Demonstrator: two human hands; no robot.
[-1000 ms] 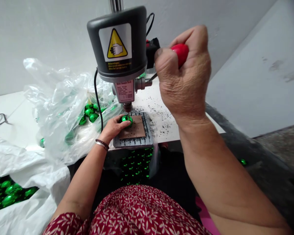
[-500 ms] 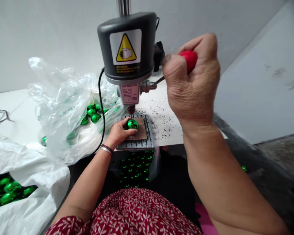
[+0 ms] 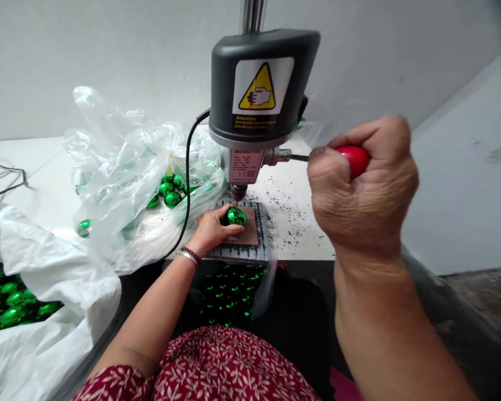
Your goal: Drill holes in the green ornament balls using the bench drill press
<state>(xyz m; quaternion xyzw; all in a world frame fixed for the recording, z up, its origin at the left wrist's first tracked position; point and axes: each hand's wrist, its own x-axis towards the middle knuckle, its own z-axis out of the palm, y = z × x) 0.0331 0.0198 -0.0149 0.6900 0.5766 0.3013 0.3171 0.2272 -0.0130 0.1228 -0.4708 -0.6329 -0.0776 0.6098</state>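
Right hand [image 3: 365, 197] has lowered the red knob [image 3: 354, 160].

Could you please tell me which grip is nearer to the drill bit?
Left. The left grip holds the green ball right under the drill bit; the right grip is farther away, up and to the right, around the lever's red knob.
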